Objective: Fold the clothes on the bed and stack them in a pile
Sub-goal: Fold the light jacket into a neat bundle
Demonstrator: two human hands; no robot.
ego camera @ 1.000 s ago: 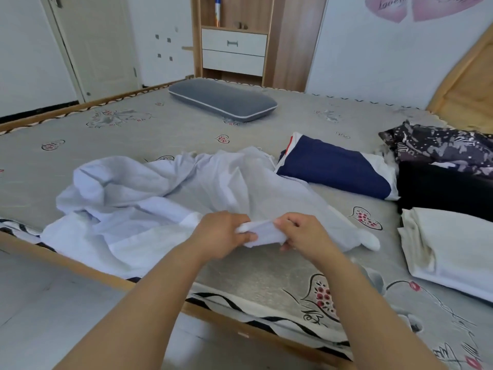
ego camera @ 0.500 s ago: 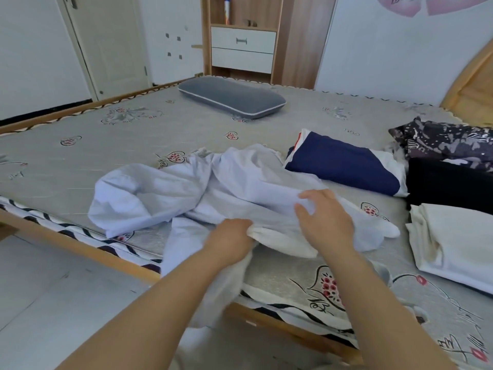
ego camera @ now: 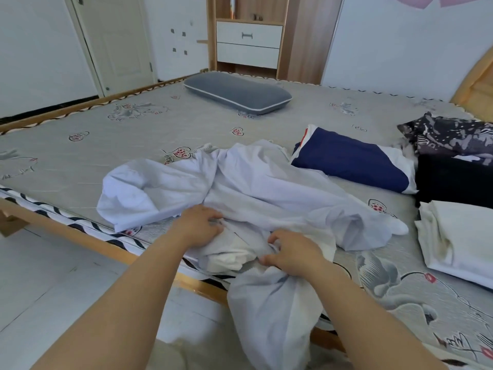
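A crumpled pale lilac-white garment (ego camera: pixel 256 188) lies across the near side of the bed (ego camera: pixel 106 140), one end hanging over the near edge. My left hand (ego camera: pixel 198 225) grips a bunch of its cloth near the edge. My right hand (ego camera: pixel 293 253) clutches another fold a little to the right, above the hanging part. To the right lie a folded navy and white garment (ego camera: pixel 352 161), a black folded piece (ego camera: pixel 453 180) under a dark patterned one (ego camera: pixel 450 136), and a folded cream garment (ego camera: pixel 461 236).
A grey pillow (ego camera: pixel 237 93) lies at the far side of the bed. A wooden cabinet with white drawers (ego camera: pixel 249 42) and a door (ego camera: pixel 114 41) stand behind. The wooden bed frame edge (ego camera: pixel 80 233) borders a pale tiled floor (ego camera: pixel 48 284) at the lower left.
The garment has been pulled toward me, and one end now hangs over the bed edge. Both hands moved from a small folded strip to gathered folds nearer the edge.
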